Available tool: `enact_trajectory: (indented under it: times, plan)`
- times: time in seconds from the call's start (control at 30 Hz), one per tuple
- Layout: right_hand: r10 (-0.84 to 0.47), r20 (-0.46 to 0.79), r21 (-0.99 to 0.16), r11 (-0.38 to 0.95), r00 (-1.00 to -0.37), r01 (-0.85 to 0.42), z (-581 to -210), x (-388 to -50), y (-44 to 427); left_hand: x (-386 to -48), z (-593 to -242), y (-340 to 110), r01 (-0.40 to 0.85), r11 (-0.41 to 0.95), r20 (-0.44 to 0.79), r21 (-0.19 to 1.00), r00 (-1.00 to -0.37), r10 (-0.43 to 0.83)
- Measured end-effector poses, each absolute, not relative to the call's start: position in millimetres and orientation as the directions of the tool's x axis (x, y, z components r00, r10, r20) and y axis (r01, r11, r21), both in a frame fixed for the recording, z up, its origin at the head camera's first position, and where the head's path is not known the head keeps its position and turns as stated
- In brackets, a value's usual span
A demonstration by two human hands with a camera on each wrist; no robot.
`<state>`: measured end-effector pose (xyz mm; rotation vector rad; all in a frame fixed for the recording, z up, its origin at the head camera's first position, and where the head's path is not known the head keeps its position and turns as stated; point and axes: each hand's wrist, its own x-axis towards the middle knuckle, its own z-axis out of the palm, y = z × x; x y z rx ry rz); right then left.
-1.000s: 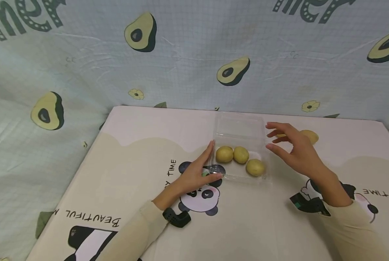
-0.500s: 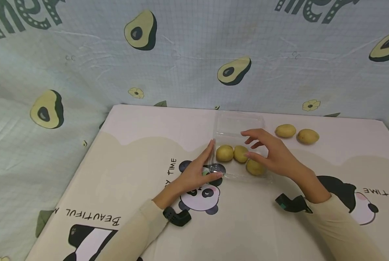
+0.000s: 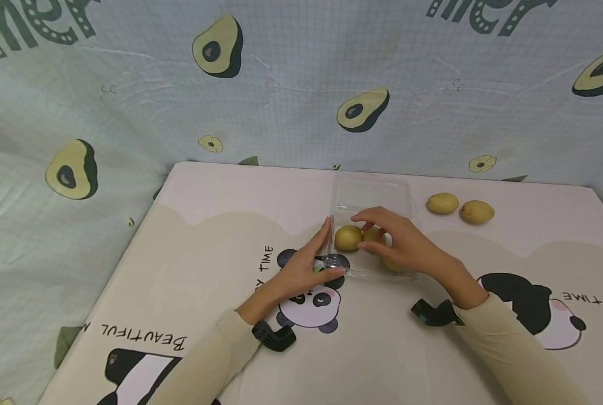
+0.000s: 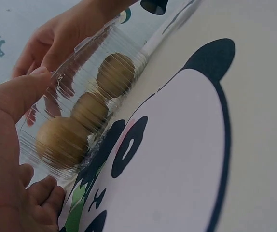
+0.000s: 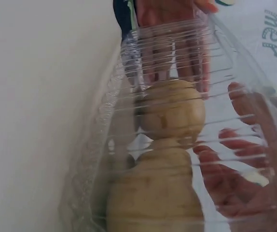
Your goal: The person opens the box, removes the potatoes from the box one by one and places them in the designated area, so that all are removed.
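A clear plastic clamshell container (image 3: 390,191) lies with its lid folded back. Inside are a left potato (image 3: 348,238), a middle one partly hidden by fingers, and a right potato (image 3: 391,264) mostly covered by my hand; all are smooth, yellow and rounded. My left hand (image 3: 301,274) holds the container's near-left corner: its fingers lie along the outer left wall, its thumb at the front rim. My right hand (image 3: 405,242) is over the container, its bent fingers and thumb spread apart about the middle potato. In the right wrist view those fingers (image 5: 225,179) appear separated from the potatoes.
Two more potatoes, one (image 3: 442,203) and another (image 3: 477,212), lie on the table right of the container. The pale tabletop (image 3: 220,236) has cartoon prints. Behind it hangs a curtain (image 3: 291,67) with avocado prints.
My right hand has moved left from beside the container to over its middle potato, uncovering the two potatoes on the table. My left hand has stayed at the container.
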<state>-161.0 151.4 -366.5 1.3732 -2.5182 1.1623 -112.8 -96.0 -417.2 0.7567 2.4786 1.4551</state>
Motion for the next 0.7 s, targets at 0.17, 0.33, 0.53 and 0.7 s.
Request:
enact_trajectory:
  times: [0.17,0.33,0.53,0.7]
  plan:
    - [-0.706,0.333,-0.581,0.368,-0.625,-0.726,-368.9,-161.8,146.9,-113.1,-417.3,-95.9,0.342,0.393,0.109,0.853,-0.855,0.508]
    - [-0.711,0.306,-0.561,0.403,-0.633,-0.724,-369.9,-162.1,145.0,-113.5,-417.0,-95.4,0.348,0.394,0.111,0.851,-0.852,0.512]
    - [-0.717,0.28,-0.538,0.433,-0.638,-0.723,-373.7,-161.0,145.3,-113.2,-417.1,-95.5,0.35,0.389,0.114,0.852,-0.85,0.514]
    - [-0.718,0.266,-0.521,0.454,-0.643,-0.723,-375.0,-160.4,144.5,-113.0,-416.9,-95.4,0.348,0.395,0.113,0.85,-0.853,0.509]
